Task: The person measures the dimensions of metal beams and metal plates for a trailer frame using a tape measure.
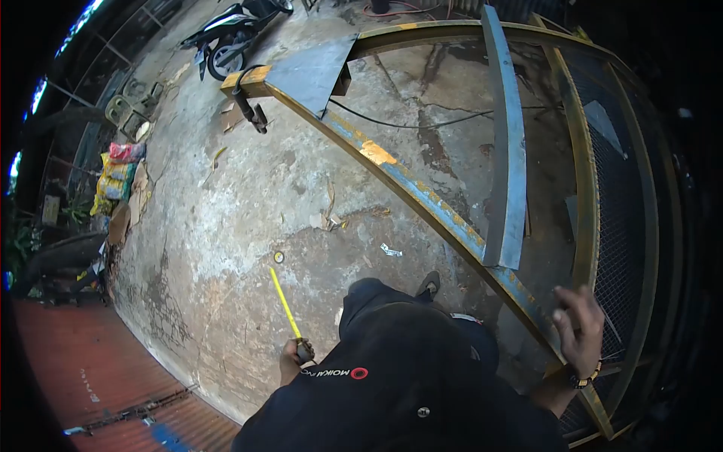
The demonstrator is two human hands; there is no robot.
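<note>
My left hand, low at the left of my body, is closed around a tape measure. Its yellow blade sticks out a short way over the concrete floor. On the right, my right hand is raised by the metal frame, fingers bent and apart, with nothing in it. A loose steel bar lies across the frame's rusty beams. At the far corner of the frame sits a flat triangular plate.
A dark clamp-like tool hangs at the frame's corner. A cable runs under the bar. On the floor lies a small round thing. A motorcycle stands at the back, colourful sacks at the left. Mesh fills the right side.
</note>
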